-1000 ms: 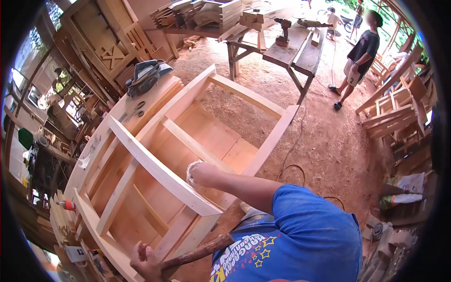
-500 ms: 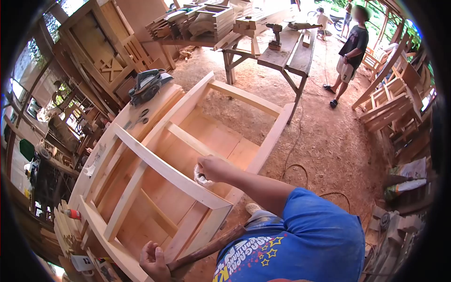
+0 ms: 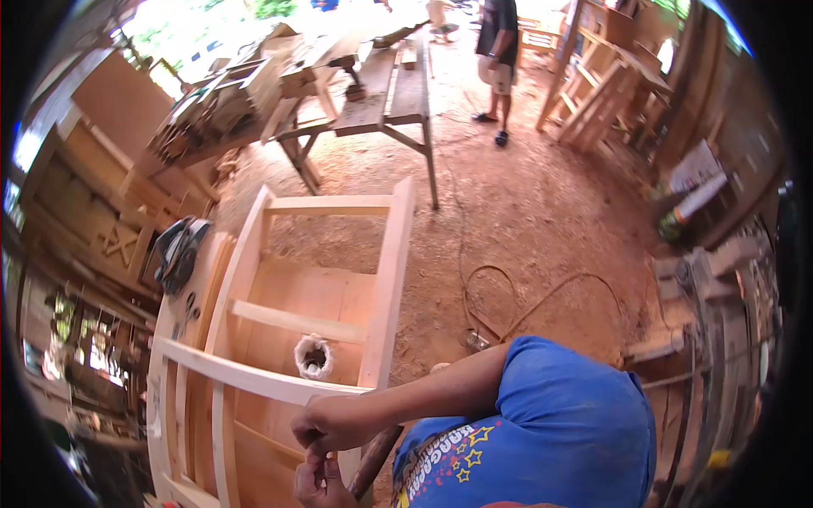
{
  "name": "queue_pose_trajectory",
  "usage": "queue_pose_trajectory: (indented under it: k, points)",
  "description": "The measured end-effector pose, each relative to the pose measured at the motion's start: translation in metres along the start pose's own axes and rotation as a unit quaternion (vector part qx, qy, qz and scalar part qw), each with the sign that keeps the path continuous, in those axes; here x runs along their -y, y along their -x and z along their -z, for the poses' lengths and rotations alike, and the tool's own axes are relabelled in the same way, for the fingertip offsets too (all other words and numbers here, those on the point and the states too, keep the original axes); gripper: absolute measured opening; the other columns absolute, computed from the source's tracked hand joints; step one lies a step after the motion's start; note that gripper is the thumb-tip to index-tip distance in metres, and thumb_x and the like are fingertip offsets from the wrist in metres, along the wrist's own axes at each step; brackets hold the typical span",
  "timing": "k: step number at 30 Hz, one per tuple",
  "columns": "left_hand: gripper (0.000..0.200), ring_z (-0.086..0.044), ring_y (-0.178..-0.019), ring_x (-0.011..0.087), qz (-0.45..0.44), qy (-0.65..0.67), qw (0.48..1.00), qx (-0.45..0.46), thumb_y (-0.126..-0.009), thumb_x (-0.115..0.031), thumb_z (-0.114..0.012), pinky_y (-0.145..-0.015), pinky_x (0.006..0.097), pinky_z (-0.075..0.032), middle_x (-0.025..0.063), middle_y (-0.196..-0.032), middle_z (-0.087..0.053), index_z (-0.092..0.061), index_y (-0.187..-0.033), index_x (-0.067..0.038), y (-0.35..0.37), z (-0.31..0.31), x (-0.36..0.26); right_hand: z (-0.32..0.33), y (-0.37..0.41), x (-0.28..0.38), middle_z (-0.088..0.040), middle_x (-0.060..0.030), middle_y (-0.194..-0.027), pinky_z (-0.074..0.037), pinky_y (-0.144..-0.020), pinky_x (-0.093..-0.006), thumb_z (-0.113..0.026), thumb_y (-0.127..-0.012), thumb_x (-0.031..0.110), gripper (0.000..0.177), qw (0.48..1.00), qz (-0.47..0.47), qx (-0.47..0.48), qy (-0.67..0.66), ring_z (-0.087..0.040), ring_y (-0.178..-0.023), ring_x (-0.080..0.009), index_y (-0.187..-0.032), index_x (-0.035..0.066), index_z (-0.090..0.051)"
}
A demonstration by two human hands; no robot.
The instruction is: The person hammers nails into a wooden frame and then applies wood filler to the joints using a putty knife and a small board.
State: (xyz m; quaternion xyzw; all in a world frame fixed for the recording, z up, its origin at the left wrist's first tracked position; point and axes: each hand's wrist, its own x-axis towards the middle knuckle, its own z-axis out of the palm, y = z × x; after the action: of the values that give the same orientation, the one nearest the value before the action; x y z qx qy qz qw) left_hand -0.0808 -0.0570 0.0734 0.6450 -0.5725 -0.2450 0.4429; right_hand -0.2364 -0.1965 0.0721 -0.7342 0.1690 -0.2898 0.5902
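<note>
My right hand [image 3: 333,422] reaches across to the left with fingers closed in a pinch, touching the fingertips of my left hand [image 3: 322,484]. My left hand's fingers are bent together too; whatever lies between the fingertips is too small to make out. Close beside my left hand a brown wooden stick [image 3: 374,461] slants up under my right forearm, its ends hidden. Below both hands is a pale wooden frame [image 3: 254,372] with crossbars and panels. A crumpled white bag [image 3: 314,357] with a rolled-open mouth and dark contents sits inside the frame, by a crossbar.
Scissors [image 3: 188,309] and a dark power tool [image 3: 179,254] lie on the board at left. A workbench [image 3: 364,117] carries a drill [image 3: 349,78] and timber. A cord [image 3: 464,220] loops across the dusty floor. A person [image 3: 498,68] stands beyond; wooden chairs [image 3: 593,93] stand at right.
My right hand has left the white bag and come to my left hand, where the fingers now meet. The bag now shows fully. The view has swung to the right.
</note>
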Motion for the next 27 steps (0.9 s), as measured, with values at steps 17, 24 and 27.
queue_pose_trajectory:
  k: [17, 24, 27]
  points:
    - [0.021, -0.062, -0.088, 0.0188, 0.104, 0.245, 0.955, -0.133, -0.101, -0.015, -0.068, -0.08, 0.0332, -0.052, 0.0121, -0.101, -0.07, -0.066, -0.111, 0.004, 0.016, 0.01, -0.008, -0.029, 0.006, -0.002, -0.068, -0.0148, -0.087, -0.051, -0.078, -0.045, -0.077, -0.09, 0.025, 0.025, 0.995, -0.028, 0.015, 0.099, -0.065, -0.089, -0.035, -0.091, 0.003, -0.066]
    - [0.025, -0.071, -0.086, 0.0221, 0.056, 0.417, 0.865, -0.274, -0.102, -0.024, -0.07, -0.068, 0.0297, -0.054, 0.0126, -0.093, -0.072, -0.06, -0.109, -0.002, 0.061, 0.037, 0.04, -0.071, -0.015, 0.022, -0.068, -0.0159, -0.098, -0.053, -0.076, -0.0463, -0.081, -0.087, 0.029, 0.035, 0.978, -0.027, 0.165, 0.127, -0.067, -0.09, -0.0362, -0.107, 0.004, -0.065]
    - [0.028, -0.073, -0.081, 0.0247, 0.067, 0.443, 0.816, -0.365, -0.102, -0.03, -0.069, -0.063, 0.0301, -0.056, 0.0131, -0.09, -0.071, -0.053, -0.109, -0.008, 0.085, 0.07, 0.042, -0.105, -0.015, 0.003, -0.065, -0.0163, -0.112, -0.052, -0.087, -0.0473, -0.081, -0.086, 0.028, 0.045, 0.932, 0.082, 0.259, 0.239, -0.065, -0.104, -0.0378, -0.121, 0.007, -0.062]
